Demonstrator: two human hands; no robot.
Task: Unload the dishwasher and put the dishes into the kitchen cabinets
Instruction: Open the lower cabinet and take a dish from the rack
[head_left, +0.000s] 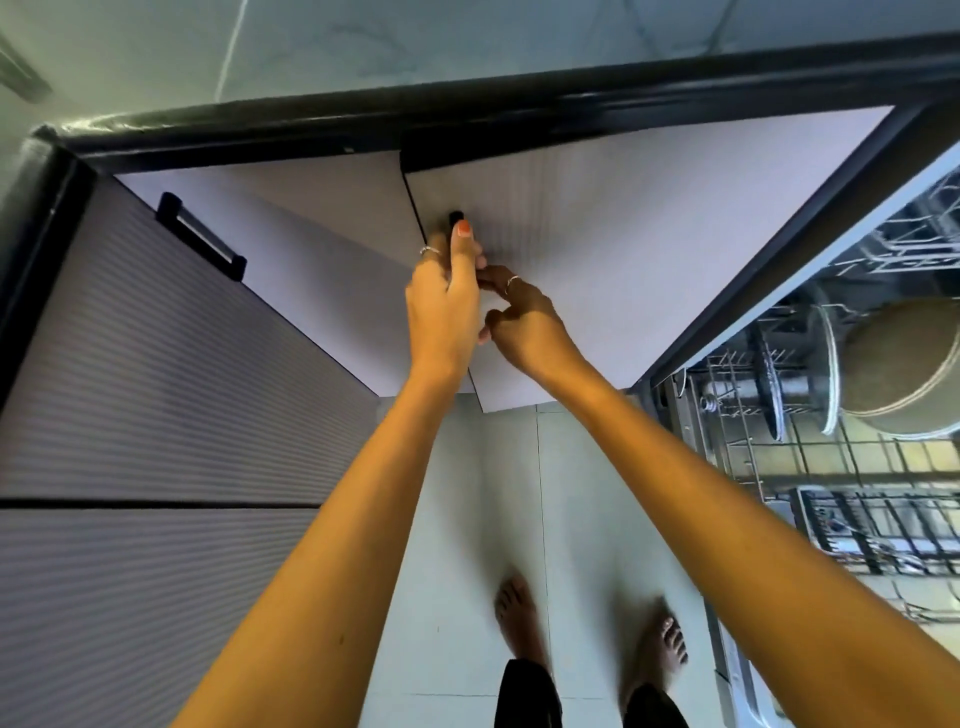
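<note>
My left hand (445, 301) is wrapped around the black handle (455, 217) of a pale lower cabinet door (649, 249) under the dark counter edge. My right hand (524, 322) sits just right of it with fingers curled against the same door, holding no dish. The open dishwasher (831, 467) fills the right side. In its wire rack stand a steel pot (893, 364) lying on its side and a dark plate (771, 384) on edge.
Another pale cabinet door with a black handle (200, 236) is to the left, beside ribbed grey drawer fronts (156, 415). The black counter edge (467, 114) runs across the top. My bare feet (519, 613) stand on pale floor tiles.
</note>
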